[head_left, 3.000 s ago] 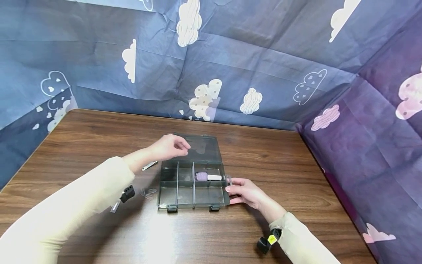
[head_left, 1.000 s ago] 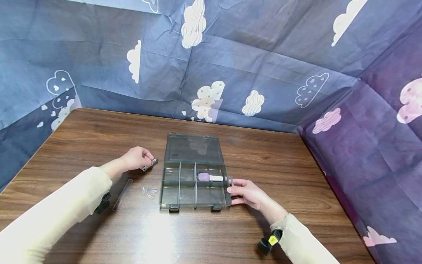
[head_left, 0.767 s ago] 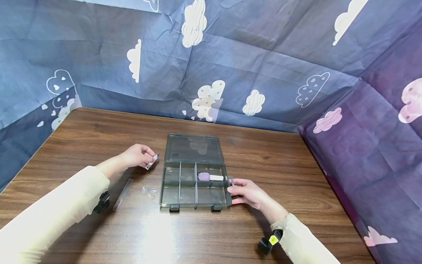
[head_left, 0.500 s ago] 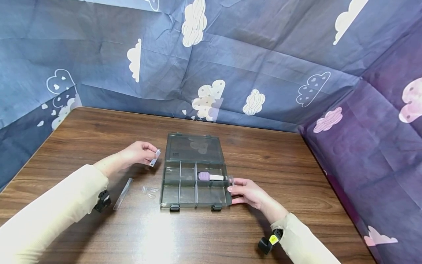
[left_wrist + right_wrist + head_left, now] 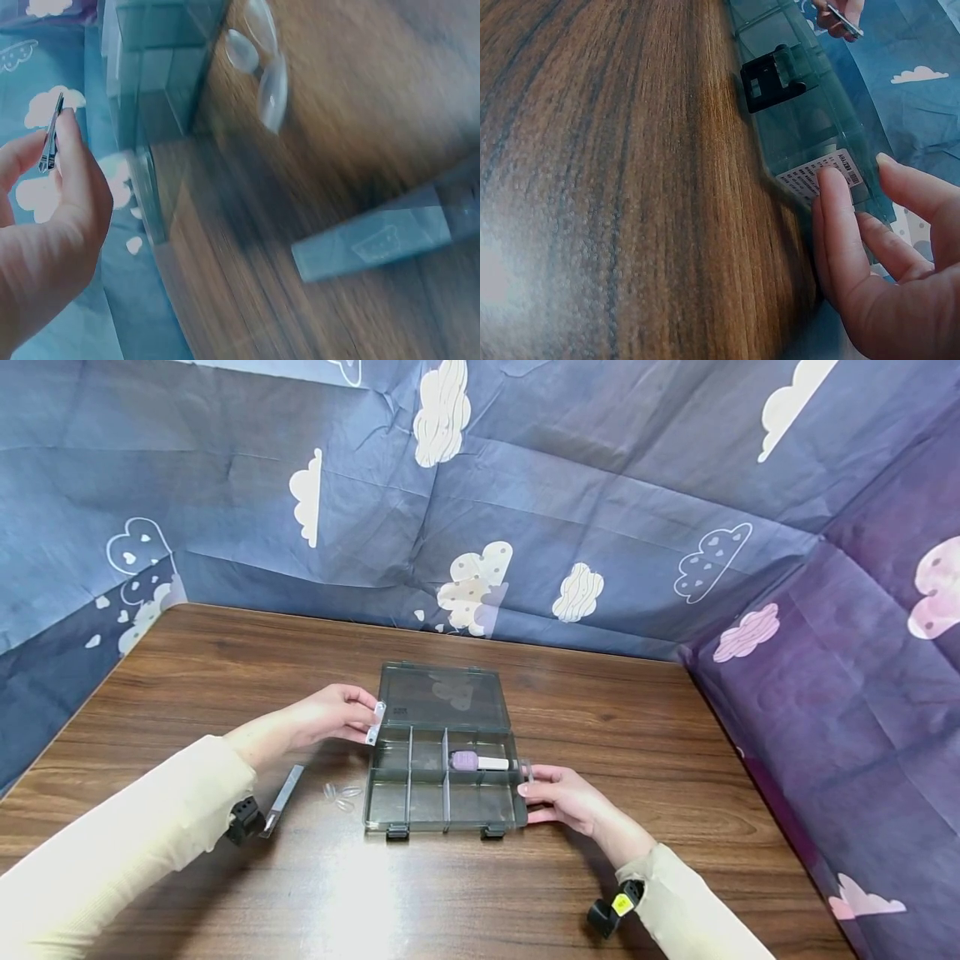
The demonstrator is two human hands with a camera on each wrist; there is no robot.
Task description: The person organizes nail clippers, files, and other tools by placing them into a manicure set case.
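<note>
In the head view my left hand [image 5: 330, 718] pinches a silver nail clipper [image 5: 377, 723] between thumb and fingers, at the left side of a grey see-through divider box [image 5: 446, 829]. The left wrist view shows the clipper [image 5: 51, 142] edge-on at the fingertips. The box's lid [image 5: 442, 697] lies folded back. A bottle of lilac nail polish [image 5: 465, 762] with a white cap rests in the rear right compartment. My right hand [image 5: 566, 797] touches the box's right wall with fairly straight fingers, beside a printed label [image 5: 799, 176].
Several clear oval pieces [image 5: 347, 792], like false nail tips, lie left of the box. Farther left is a flat clear strip [image 5: 285, 797]. Two black latches [image 5: 397, 832] stick out from the box's front. Cloud-patterned cloth [image 5: 360, 527] hangs behind the wooden table [image 5: 600, 710].
My left hand first left the box, took the nail clipper from the table, and has since carried it right to the box's left side. The right hand has kept its place.
</note>
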